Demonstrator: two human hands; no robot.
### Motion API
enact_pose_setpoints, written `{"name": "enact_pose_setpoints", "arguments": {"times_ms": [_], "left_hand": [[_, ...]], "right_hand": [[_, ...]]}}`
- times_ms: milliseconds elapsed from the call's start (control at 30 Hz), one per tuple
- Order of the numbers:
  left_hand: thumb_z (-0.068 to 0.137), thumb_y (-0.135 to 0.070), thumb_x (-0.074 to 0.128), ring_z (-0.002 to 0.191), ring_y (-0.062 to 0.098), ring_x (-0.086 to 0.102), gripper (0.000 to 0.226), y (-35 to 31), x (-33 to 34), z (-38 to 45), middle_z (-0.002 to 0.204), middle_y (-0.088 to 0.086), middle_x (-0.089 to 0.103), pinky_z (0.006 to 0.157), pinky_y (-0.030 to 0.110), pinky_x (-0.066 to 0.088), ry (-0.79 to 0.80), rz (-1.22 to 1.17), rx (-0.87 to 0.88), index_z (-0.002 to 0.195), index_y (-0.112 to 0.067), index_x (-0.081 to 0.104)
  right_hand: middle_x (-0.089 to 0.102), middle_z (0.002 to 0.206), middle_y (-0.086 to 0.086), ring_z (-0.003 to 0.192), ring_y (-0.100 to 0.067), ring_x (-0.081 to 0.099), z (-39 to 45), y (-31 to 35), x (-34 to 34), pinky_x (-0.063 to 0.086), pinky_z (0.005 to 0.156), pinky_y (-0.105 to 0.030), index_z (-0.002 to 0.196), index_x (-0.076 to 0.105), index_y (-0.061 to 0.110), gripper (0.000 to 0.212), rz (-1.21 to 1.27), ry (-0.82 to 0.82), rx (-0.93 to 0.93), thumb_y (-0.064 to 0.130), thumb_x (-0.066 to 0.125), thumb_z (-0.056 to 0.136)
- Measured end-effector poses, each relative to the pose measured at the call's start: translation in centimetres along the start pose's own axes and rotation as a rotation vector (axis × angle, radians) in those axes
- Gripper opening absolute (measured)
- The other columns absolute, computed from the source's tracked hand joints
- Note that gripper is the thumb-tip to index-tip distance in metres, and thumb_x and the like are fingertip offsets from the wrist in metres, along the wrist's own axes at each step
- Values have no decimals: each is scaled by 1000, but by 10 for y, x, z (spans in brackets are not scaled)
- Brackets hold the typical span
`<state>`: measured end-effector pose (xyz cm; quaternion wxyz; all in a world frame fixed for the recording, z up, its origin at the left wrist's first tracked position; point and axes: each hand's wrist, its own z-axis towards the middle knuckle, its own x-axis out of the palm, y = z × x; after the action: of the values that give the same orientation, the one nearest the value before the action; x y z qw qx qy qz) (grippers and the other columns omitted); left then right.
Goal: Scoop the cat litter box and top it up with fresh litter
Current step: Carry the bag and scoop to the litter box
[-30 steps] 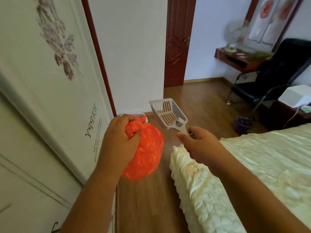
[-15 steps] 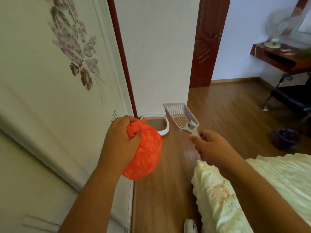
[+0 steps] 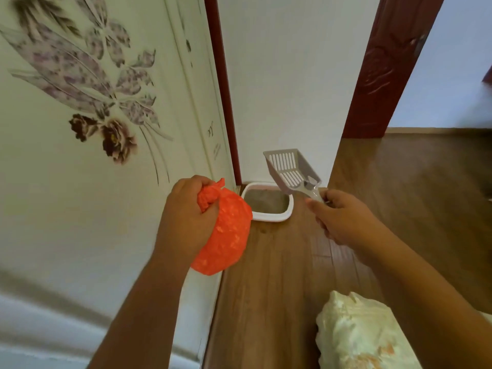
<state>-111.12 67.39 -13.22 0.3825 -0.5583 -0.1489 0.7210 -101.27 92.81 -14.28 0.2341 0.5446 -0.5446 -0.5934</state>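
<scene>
A white litter box [image 3: 274,216] with grey litter sits on the wooden floor in the corner, against the white wall. My left hand [image 3: 186,217] grips the knotted top of a full orange plastic bag [image 3: 226,235], which hangs in front of the box's left end. My right hand [image 3: 343,217] holds the handle of a grey slotted litter scoop [image 3: 291,169], raised above the box's right side with its open end pointing up and away.
A wardrobe door with a flower print [image 3: 106,115] runs along the left. A dark red door frame [image 3: 383,70] stands at the right, with wooden floor [image 3: 412,195] beyond. A cream bedspread corner [image 3: 359,334] lies at the lower right.
The view has moved forward and turned left toward the corner. The litter box is now nearer and more fully visible. Both hands keep their hold on the bag and the scoop.
</scene>
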Motion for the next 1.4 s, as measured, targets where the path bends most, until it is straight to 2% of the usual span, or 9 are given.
{"name": "enact_pose_setpoints", "arguments": {"times_ms": [167,333,567,700,800,1100,1167,1300,1400], "left_hand": [[92,-21,67,102,12,56,22,8,38,53,110,-6,59,89,26,41,27,-3,-17,114,-22,64],[91,-21,66,101,12,57,20,22,78,123,109,-7,58,89,29,45,46,-34,15,111,-26,63],[94,-26,65,104,13,58,21,45,131,250,114,-10,56,89,28,45,137,-66,54,114,-29,62],[93,-26,66,105,14,58,20,56,159,308,112,-11,54,89,29,45,171,-80,79,113,-29,62],[93,-26,66,102,12,56,20,61,176,340,111,-10,53,88,29,44,183,-68,87,113,-29,61],[93,-27,66,100,8,51,20,77,238,433,109,-12,51,84,23,39,193,3,28,111,-32,57],[93,-27,66,98,7,50,21,80,253,450,107,-13,50,79,18,36,192,37,14,107,-36,53],[91,-23,67,100,7,50,23,92,290,484,108,-11,55,87,24,36,185,79,-37,109,-33,57],[90,-22,67,102,9,55,21,111,321,506,108,-10,59,87,24,40,194,77,-73,108,-31,59]], "right_hand": [[64,68,0,55,-10,53,58,-6,-8,44,48,-21,102,66,30,9,-2,21,42,36,60,100],[65,73,-7,58,-14,54,125,-9,-9,45,52,-23,103,67,20,20,-6,7,95,39,61,98],[68,82,-10,63,-15,57,230,5,2,50,56,-25,99,65,20,21,-85,-86,142,40,61,98],[69,82,-6,72,-27,67,280,6,13,61,69,-41,100,64,25,20,-146,-134,149,44,62,97],[70,83,-7,74,-29,67,305,2,14,61,72,-47,100,65,25,18,-145,-122,175,42,61,97],[67,84,-15,65,-19,56,429,-22,-8,48,59,-30,101,66,21,19,6,-52,240,39,61,99],[65,81,-13,64,-18,54,463,-26,-16,46,58,-30,101,66,22,18,21,-28,245,39,60,99],[66,74,-5,60,-15,55,532,-38,-29,46,55,-28,101,64,28,10,20,18,235,37,59,100],[67,75,-5,60,-16,56,581,-52,-31,46,55,-29,98,65,25,14,-24,55,230,38,59,100]]}}
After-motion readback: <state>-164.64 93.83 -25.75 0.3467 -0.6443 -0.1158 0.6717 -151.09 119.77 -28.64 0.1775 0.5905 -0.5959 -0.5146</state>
